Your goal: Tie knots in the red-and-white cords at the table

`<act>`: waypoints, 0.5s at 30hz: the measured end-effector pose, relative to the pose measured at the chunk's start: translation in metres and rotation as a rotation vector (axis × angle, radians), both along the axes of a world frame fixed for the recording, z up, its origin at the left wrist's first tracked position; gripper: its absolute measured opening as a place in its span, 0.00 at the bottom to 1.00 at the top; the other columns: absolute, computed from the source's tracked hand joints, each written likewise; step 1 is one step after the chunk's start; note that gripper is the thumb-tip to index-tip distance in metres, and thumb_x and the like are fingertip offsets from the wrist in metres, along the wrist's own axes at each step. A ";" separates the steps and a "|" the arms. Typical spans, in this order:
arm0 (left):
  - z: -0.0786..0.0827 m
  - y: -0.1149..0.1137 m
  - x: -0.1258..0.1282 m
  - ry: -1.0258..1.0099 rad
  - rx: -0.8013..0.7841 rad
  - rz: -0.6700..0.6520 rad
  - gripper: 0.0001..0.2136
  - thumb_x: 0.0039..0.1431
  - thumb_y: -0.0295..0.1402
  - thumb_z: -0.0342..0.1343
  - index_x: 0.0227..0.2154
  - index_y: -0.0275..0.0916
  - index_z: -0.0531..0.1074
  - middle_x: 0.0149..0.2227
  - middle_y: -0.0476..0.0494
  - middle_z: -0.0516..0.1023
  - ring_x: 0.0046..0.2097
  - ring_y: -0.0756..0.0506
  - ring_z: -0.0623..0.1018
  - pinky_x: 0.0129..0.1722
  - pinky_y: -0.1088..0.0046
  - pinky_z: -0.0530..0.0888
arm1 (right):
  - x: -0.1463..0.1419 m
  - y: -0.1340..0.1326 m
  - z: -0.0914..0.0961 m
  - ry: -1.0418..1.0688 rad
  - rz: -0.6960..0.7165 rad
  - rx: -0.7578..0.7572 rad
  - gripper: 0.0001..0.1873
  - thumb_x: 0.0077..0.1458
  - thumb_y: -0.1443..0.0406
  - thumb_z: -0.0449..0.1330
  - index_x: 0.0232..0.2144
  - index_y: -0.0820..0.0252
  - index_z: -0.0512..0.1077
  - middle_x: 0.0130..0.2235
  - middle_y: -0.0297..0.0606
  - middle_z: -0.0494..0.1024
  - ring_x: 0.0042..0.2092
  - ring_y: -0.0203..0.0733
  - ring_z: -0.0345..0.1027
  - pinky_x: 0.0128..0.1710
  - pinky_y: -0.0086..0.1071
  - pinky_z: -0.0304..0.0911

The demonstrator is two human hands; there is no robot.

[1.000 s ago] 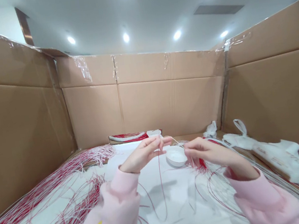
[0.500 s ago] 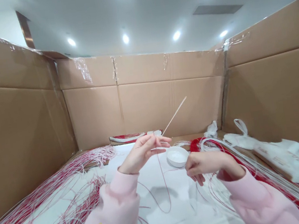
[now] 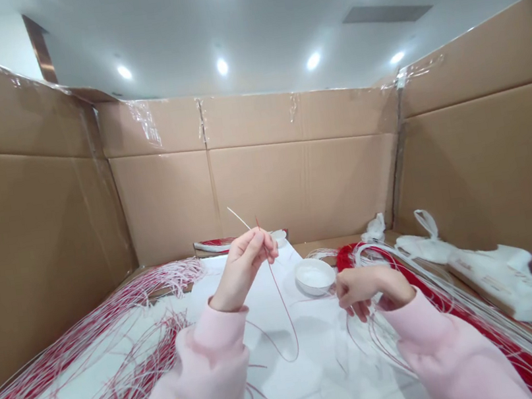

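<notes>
My left hand is raised over the white sheet, fingers pinched together. A thin red cord passes through the pinch; its short end points up, and the rest hangs in a loop. A stiff white strand slants up to the left from the same fingers. Lower on the right, my right hand is curled, palm down, beside a shallow white bowl. Its fingertips point downward, and whatever they may hold is hidden. A thin strand shows just below those fingers.
Bundles of red and white cords spread along the left. More red and white cords run down the right, beside a white plastic bag. A shallow box of cords stands at the back. Cardboard walls surround the table.
My left fingers have closed from a looser, spread pose. The white strand has swung from leaning right to leaning left. My right hand has shifted slightly right and up.
</notes>
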State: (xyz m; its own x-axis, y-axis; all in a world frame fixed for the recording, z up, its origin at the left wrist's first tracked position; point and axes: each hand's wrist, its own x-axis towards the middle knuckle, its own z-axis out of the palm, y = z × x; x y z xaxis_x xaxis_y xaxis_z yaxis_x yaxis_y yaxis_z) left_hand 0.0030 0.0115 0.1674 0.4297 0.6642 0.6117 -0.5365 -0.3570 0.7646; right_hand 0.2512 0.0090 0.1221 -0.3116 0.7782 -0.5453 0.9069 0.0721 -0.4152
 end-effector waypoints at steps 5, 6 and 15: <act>0.002 0.002 -0.003 -0.075 0.008 0.050 0.10 0.55 0.35 0.46 0.22 0.35 0.63 0.21 0.49 0.64 0.25 0.53 0.64 0.28 0.77 0.62 | 0.004 0.008 -0.006 -0.044 -0.022 -0.040 0.08 0.43 0.67 0.54 0.19 0.67 0.71 0.17 0.37 0.70 0.19 0.34 0.65 0.16 0.24 0.55; 0.002 0.002 -0.004 -0.083 0.018 0.058 0.10 0.55 0.35 0.46 0.22 0.35 0.63 0.22 0.49 0.64 0.24 0.53 0.64 0.28 0.77 0.61 | 0.004 0.008 -0.007 -0.054 -0.023 -0.038 0.08 0.43 0.67 0.54 0.19 0.67 0.71 0.16 0.38 0.69 0.19 0.35 0.65 0.16 0.24 0.55; 0.006 -0.014 0.001 0.214 0.290 0.200 0.14 0.58 0.34 0.39 0.24 0.35 0.66 0.24 0.44 0.70 0.29 0.49 0.69 0.34 0.72 0.65 | -0.025 -0.013 0.014 0.057 0.103 0.295 0.28 0.44 0.61 0.59 0.49 0.56 0.61 0.48 0.41 0.67 0.47 0.44 0.61 0.44 0.34 0.58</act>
